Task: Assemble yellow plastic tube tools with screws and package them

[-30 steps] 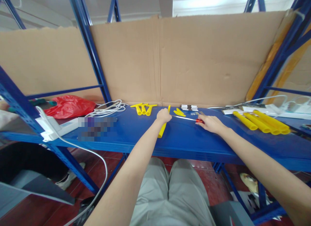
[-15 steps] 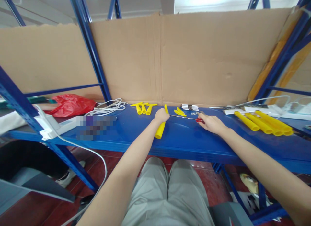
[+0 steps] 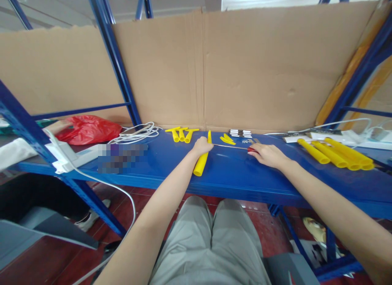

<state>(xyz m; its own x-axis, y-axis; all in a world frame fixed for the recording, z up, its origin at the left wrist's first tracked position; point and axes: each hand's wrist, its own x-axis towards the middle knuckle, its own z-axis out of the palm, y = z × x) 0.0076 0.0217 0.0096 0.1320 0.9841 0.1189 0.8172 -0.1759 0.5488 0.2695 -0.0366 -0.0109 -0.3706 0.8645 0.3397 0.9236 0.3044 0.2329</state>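
My left hand (image 3: 202,146) is closed round a yellow plastic tube (image 3: 200,165) with a narrow upper end, which lies slantwise over the blue shelf. In my right hand (image 3: 266,154) is a screwdriver (image 3: 231,147) with a red handle and a long thin metal shaft. The shaft points left and reaches the tube at my left fingers; whether its tip sits in the tube is hidden. Behind the shaft lie small yellow curved pieces (image 3: 228,139), a row of white-and-black sticks (image 3: 240,133) and small metal parts (image 3: 246,141).
Several T-shaped yellow pieces (image 3: 180,134) stand at the back left. Several yellow tubes (image 3: 339,154) lie at the right. White cables (image 3: 143,134), a red bag (image 3: 92,130) and a power strip (image 3: 73,156) are at the left. Cardboard (image 3: 275,68) walls the back of the blue shelf (image 3: 245,179).
My right hand has turned slightly on the screwdriver, so less of the red handle shows. The tube's near end has shifted slightly left. The view has tilted a little.
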